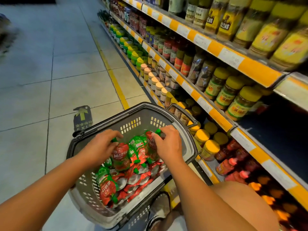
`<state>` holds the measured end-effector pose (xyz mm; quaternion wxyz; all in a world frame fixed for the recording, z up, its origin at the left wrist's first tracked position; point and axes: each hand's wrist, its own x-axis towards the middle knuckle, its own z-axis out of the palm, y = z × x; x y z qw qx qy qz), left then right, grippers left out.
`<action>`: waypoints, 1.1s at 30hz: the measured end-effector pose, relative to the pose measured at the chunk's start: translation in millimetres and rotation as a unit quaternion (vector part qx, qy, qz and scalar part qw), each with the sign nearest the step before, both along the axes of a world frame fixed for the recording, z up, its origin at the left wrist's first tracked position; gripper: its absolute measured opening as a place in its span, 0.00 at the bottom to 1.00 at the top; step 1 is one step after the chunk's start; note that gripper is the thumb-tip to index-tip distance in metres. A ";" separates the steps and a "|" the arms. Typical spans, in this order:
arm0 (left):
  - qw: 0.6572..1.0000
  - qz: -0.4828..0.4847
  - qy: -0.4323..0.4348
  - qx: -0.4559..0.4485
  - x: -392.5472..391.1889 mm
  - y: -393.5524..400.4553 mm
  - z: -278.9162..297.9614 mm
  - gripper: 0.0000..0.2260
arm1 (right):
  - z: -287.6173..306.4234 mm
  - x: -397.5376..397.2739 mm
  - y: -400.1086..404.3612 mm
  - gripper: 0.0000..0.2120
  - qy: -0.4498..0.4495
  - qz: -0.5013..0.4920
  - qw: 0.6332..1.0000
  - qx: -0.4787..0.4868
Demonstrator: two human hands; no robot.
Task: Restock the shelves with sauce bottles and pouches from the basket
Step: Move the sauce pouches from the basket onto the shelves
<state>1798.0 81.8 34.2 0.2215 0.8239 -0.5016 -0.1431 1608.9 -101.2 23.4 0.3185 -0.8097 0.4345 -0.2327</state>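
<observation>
We judge task early: basket (190,147) on floor, heaped with pouches (126,177). Left hand (101,145) grips 1 pouch (120,155), right hand (168,142) pinches another's cap (158,131). Shelf (273,132) gap unfilled beside us.

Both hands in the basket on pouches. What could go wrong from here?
1. Each hand, left hand and right hand, grips a pouch near its green cap; a pouch held only at the top may swing or slip from the grip.
2. The pouches lie in a loose overlapping pile, so lifting two may drag neighbours out.
3. The basket sits close to the low shelf's jars; a swinging pouch could knock them.
</observation>
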 end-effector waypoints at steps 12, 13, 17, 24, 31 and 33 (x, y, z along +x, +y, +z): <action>0.957 0.034 0.211 -0.198 -74.9 -63.3 114.3 0.07 | 104.8 -129.1 -47.4 0.18 -0.244 -0.108 0.963 0.043; 0.946 0.033 0.234 -0.221 -86.3 -70.0 121.5 0.07 | 112.0 -146.7 -50.0 0.19 -0.262 -0.123 0.956 0.045; 0.936 -0.002 0.228 -0.270 -127.5 -99.9 142.2 0.06 | 134.9 -216.2 -52.1 0.21 -0.322 -0.177 0.928 0.060; 0.897 -0.050 0.280 -0.338 -201.8 -162.9 151.7 0.05 | 151.8 -331.1 -40.6 0.05 -0.406 -0.286 0.867 0.050; 0.865 -0.057 0.379 -0.324 -290.5 -218.5 137.4 0.03 | 134.7 -420.6 -24.3 0.07 -0.447 -0.385 0.807 0.031; 0.848 -0.058 0.424 -0.311 -317.0 -233.0 132.2 0.04 | 126.0 -443.0 -19.9 0.07 -0.463 -0.409 0.785 0.034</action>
